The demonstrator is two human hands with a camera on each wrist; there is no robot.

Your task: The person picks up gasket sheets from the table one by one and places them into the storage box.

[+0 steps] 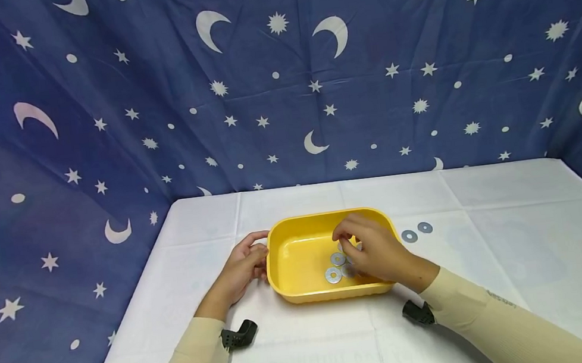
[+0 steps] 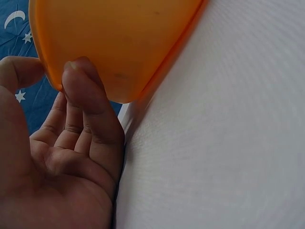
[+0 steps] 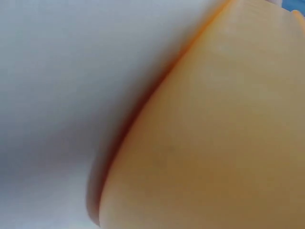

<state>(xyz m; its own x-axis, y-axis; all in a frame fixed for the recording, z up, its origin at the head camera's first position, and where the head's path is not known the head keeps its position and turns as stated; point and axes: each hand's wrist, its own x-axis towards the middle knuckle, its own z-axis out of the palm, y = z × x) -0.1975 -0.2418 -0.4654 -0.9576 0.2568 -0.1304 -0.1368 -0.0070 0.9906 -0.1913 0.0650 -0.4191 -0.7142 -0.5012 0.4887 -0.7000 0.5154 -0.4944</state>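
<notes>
A shallow yellow plastic tray stands on the table in the head view. At its left end my left hand grips the rim; the left wrist view shows the fingertips against the tray's outer wall. My right hand reaches over the right half of the tray, fingers bent down toward several grey metal washers on its floor. I cannot tell whether a washer is between those fingertips. In the right wrist view only the tray's side wall fills the frame, the hand being out of sight.
Two more washers, one nearer and one farther, lie on the white tablecloth right of the tray. A blue curtain with moons and stars hangs behind the table and along its left side.
</notes>
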